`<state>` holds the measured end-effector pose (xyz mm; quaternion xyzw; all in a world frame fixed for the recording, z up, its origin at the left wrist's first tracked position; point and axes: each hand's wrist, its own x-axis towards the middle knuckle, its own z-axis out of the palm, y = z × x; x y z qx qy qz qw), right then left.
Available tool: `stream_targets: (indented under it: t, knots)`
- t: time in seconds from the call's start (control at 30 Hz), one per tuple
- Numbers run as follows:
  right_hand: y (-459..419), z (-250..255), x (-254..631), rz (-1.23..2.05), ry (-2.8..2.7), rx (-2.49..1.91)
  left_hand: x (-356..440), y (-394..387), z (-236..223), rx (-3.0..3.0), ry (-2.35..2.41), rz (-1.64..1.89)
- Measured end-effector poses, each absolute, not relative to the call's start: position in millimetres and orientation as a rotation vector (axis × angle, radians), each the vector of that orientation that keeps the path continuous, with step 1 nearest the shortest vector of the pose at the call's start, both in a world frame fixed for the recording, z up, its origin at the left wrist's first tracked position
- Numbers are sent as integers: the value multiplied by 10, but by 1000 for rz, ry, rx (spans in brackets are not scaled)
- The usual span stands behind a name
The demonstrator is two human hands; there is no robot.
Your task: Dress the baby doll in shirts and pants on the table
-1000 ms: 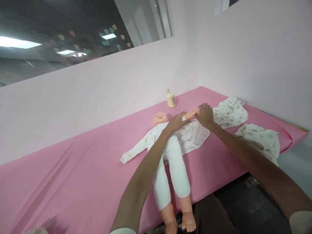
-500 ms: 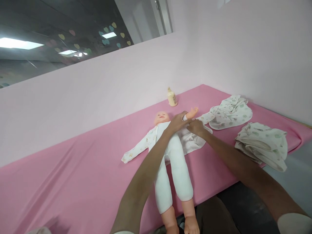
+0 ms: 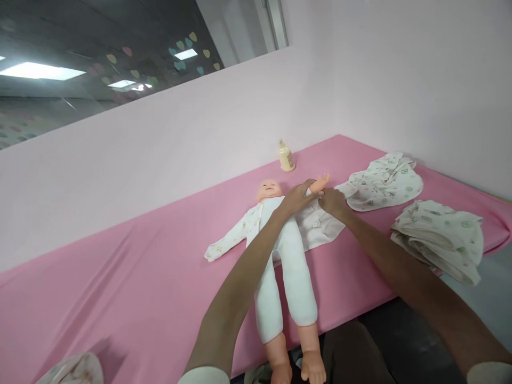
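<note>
A baby doll with a white cloth body lies on its back, its feet toward me. One of its arms is inside the sleeve of a white printed baby shirt; the shirt's other half lies spread under the doll's right-hand side in view. My left hand is closed around the doll's bare forearm, just below its raised plastic hand. Close beside it, my right hand is closed, pinching the shirt near its other sleeve; the fingertips are partly hidden.
The doll lies on a pink-covered table against a pale wall. A cream pump bottle stands behind the doll's head. To the right lie a printed baby garment and folded printed cloths. Some printed fabric shows at lower left.
My right hand has shifted slightly right and up along the shirt's sleeve, now beside the doll's wrist. My left hand keeps hold of the doll's arm. The camera view has shifted a little.
</note>
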<state>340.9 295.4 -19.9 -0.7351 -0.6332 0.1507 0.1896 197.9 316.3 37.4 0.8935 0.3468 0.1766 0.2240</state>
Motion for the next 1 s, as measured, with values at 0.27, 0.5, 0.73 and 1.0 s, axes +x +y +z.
stream_targets:
  t: [0.27, 0.5, 0.73, 1.0]
  knots:
    - [3062, -160, 3659, 673, -1158, -1899, 2009, 3160, 324, 2521, 1024, 305]
    - [3032, -132, 3674, 654, -1060, -1953, 2017, 3232, 228, 2534, 1121, 80]
    - [2814, 71, 3498, 211, -1425, -2142, 2069, 3276, 209, 2509, 1178, 23]
    - [2752, 41, 3358, 99, -1830, -1933, 2105, 3377, 89, 2506, 1193, 131]
